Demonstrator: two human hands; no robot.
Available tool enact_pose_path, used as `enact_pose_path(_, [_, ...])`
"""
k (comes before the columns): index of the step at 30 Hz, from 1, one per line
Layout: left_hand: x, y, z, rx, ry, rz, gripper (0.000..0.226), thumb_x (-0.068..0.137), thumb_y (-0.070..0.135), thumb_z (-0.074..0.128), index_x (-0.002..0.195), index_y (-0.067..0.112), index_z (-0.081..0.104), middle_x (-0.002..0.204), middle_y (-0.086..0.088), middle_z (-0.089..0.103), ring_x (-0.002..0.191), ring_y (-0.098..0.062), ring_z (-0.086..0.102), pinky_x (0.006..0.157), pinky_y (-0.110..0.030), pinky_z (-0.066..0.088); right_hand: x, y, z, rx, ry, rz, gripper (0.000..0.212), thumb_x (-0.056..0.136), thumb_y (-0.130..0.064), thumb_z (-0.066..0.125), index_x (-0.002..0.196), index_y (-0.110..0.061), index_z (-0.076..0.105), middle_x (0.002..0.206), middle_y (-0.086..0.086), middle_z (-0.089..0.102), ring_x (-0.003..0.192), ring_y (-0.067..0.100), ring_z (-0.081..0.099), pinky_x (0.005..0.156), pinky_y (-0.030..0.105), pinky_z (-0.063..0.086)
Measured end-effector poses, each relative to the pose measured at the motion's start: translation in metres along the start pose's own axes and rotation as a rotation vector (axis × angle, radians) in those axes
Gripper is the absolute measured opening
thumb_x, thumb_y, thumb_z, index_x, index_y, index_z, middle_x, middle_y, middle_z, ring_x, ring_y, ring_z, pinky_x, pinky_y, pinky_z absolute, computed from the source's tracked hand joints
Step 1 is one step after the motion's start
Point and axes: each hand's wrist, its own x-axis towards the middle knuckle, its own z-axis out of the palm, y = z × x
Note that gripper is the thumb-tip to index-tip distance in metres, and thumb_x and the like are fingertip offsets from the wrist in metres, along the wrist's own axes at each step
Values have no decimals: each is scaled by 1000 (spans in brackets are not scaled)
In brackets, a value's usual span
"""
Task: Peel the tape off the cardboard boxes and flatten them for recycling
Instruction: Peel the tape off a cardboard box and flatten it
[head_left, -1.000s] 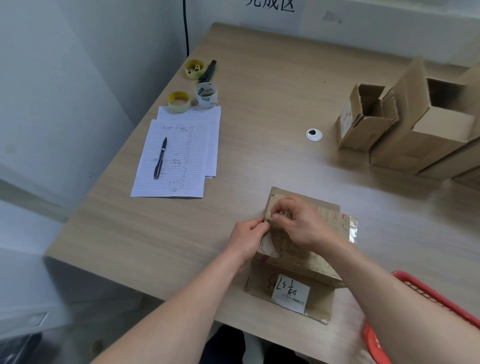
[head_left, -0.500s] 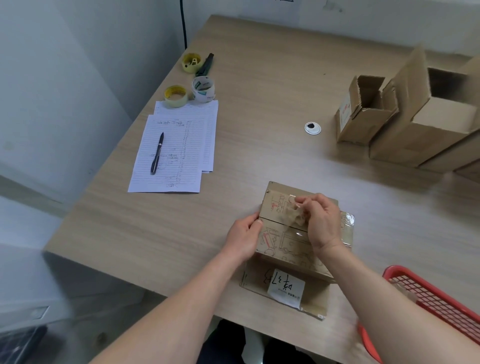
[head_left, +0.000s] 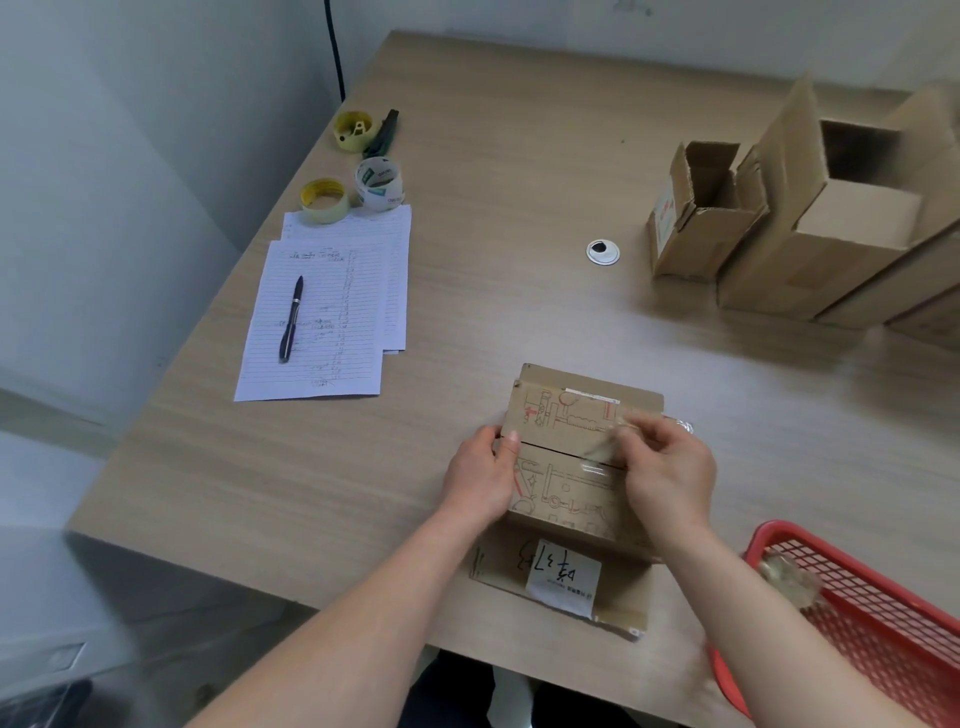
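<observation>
A small brown cardboard box (head_left: 563, 415) printed with red line drawings lies near the table's front edge. It rests on a flattened piece of cardboard (head_left: 561, 582) that carries a white handwritten label. My left hand (head_left: 485, 478) grips the box's left edge, thumb on top. My right hand (head_left: 665, 473) pinches a strip of clear tape (head_left: 605, 441) that lifts off the seam between the two top flaps. More crumpled tape shows at the box's right end.
Open cardboard boxes (head_left: 810, 218) stand at the right back. A red mesh basket (head_left: 883, 623) with a wad of tape sits at the front right. Lined papers (head_left: 322, 317) with a pen (head_left: 291, 319) and tape rolls (head_left: 376, 184) lie at the left.
My right hand has drawn the tape strip rightward along the seam, from the box's left end toward its right. My left hand stays on the left edge.
</observation>
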Motion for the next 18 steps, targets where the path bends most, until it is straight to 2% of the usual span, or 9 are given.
enact_pose_path(1, [0,0,1,-6,7,-7,27,107,39,36,116,24,57,86,18,58,75,7,54,76,-27,49,0,4,-8,3,20,11,10,88,-20,70,83,-28,74,97,-4,73,94,13,67,94,38,53])
enact_pose_path(4, [0,3,7,-33,45,-26,24,107,37,36,112,24,56,83,14,59,68,4,56,77,-30,53,-4,6,-21,-187,-6,-105,14,95,-17,63,94,-13,76,110,2,61,101,14,57,93,22,38])
enact_pose_path(6, [0,7,13,-58,78,-38,23,107,36,37,109,23,56,85,13,60,66,2,57,68,-26,52,-4,3,-20,-269,-31,-147,19,98,-20,60,91,-9,75,114,-2,51,102,10,49,91,16,31])
enact_pose_path(8, [-2,9,20,-80,104,-64,23,107,35,38,108,22,57,90,10,61,73,-3,58,64,-23,47,-4,1,-16,-304,-60,-155,21,99,-24,59,88,-13,73,112,-6,47,103,10,47,90,18,30])
enact_pose_path(11, [-1,9,29,-106,132,-99,29,105,36,39,110,18,61,104,0,66,94,-20,63,83,-34,52,-1,2,-18,-312,-70,-165,19,99,-26,58,93,-20,75,103,-6,58,102,17,51,88,29,37])
enact_pose_path(13, [-1,10,31,-118,138,-112,29,105,35,39,109,16,61,102,-1,66,90,-19,62,84,-34,51,0,2,-25,-213,-55,-129,19,97,-21,60,109,-24,74,101,-8,67,97,15,58,87,30,43])
enact_pose_path(15, [0,11,30,-125,139,-111,28,106,34,38,106,15,60,92,2,65,78,-12,61,77,-31,48,2,2,-31,7,-31,-31,35,94,-13,65,126,-26,67,95,-8,68,82,14,63,82,32,51])
enact_pose_path(16, [0,11,31,-135,136,-111,28,106,34,39,106,15,60,91,3,65,78,-12,62,76,-30,48,2,1,-32,114,-13,31,40,92,-9,66,127,-28,64,91,-5,68,74,15,64,76,34,54])
enact_pose_path(18, [1,11,33,-157,121,-109,30,105,34,40,109,14,61,98,0,68,90,-19,65,82,-34,52,0,1,-34,245,40,145,32,90,-5,66,111,-28,60,86,3,66,62,16,64,65,34,56])
